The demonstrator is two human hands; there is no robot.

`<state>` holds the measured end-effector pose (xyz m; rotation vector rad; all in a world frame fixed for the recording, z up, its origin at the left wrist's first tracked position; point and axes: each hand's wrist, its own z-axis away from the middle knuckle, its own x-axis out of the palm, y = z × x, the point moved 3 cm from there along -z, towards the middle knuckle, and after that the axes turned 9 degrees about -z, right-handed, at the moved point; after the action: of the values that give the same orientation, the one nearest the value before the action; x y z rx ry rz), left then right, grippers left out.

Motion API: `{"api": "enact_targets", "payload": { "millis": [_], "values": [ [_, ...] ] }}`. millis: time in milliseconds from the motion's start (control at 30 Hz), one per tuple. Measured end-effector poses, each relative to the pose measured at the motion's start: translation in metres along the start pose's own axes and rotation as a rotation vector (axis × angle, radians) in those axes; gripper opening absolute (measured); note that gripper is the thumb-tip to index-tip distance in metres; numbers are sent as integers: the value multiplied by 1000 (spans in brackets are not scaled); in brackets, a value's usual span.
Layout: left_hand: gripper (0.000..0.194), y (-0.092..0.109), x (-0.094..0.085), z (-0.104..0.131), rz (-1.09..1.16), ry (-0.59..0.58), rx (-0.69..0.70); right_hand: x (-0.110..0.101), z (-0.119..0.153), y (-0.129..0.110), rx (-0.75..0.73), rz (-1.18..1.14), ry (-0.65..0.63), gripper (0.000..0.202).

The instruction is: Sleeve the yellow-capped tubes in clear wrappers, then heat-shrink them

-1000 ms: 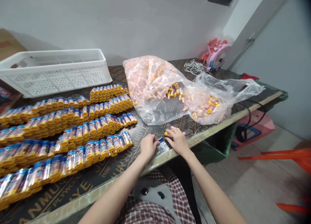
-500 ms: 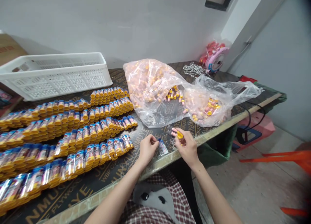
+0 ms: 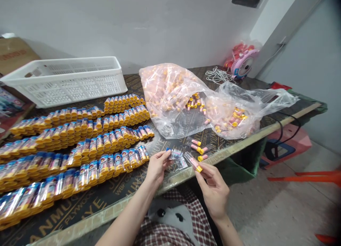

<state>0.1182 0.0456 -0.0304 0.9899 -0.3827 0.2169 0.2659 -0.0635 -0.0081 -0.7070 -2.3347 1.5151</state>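
Note:
My right hand is closed on a clear tube with a yellow end and a pink piece inside, tilted over the table's front edge. My left hand pinches a small blue cap between thumb and fingertips. Under and beside my left fingers lie small clear packets. Just beyond my right hand, a few more yellow-ended tubes rest on the dark tabletop. Further back, a large clear plastic bag is full of similar tubes, some spilling from its opening.
Rows of stacked, filled tubes with blue caps cover the left of the table. Behind them stands a white plastic basket. A pink fan and white cord are at the back right. A pink stool stands below the table's right side.
The bunch of tubes in my right hand now lies on the table, except one still held, turned toward my left hand. My left hand has lifted a blue cap. The view has shifted slightly.

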Motion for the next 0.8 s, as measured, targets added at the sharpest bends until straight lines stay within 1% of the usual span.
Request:
{"api": "enact_targets", "payload": {
  "millis": [167, 300, 367, 433, 500, 600, 700, 733, 800],
  "values": [
    [39, 2, -3, 2, -21, 43, 37, 1, 3, -3, -104, 87, -57, 30],
    [42, 1, -4, 4, -67, 70, 64, 4, 4, -5, -158, 118, -116, 34],
    [43, 1, -5, 4, -121, 88, 118, 6, 5, -6, -163, 114, -149, 34],
    [45, 1, -5, 5, -162, 85, 188, 9, 6, -5, -126, 82, -188, 33],
    [45, 2, -3, 7, -162, 35, 224, 11, 8, -3, -54, 28, -237, 30],
    [42, 4, 2, 13, -131, -86, 193, 15, 9, 1, 19, -25, -286, 27],
    [54, 7, 6, 21, -120, -172, 128, 16, 8, 2, 11, -25, -307, 29],
    [54, 7, 7, 24, -131, -204, 104, 17, 7, 3, -6, -11, -314, 31],
    [47, 5, 8, 31, -181, -284, 53, 17, 5, 3, -52, 44, -323, 40]
  ]
}}
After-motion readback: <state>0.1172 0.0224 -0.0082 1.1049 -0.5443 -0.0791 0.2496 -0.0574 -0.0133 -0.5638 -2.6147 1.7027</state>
